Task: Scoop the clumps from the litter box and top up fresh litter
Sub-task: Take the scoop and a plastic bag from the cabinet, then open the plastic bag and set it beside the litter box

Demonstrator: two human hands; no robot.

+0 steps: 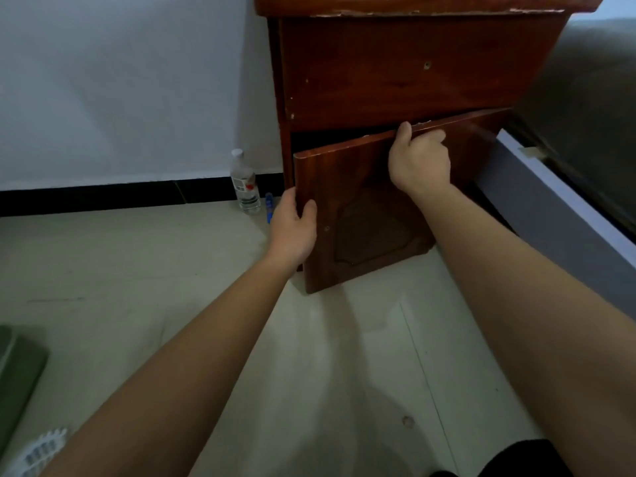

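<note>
While both arms reach out in front, the left hand (292, 228) holds the left edge of the door (361, 218). Its thumb is on the front and its fingers curl round behind. The right hand (420, 163) holds the top edge, with its fingers hooked over the back. The door is tilted, and its left side stands away from the cabinet (395, 70), so a dark gap shows above it.

Far left on the floor (137, 270) lies a green thing (17, 373). Just below it is a white scoop (41, 449) with slots. By the wall (120, 80) stands a clear bottle (245, 184), with a small blue thing (269, 206) beside it, close to the left hand. Right of the cabinet is a grey bed frame (550, 215).

The green thing is cut off by the picture edge, so I cannot tell if it is the litter box. The scoop is partly cut off too. Inside the cabinet it is too dark to see.
</note>
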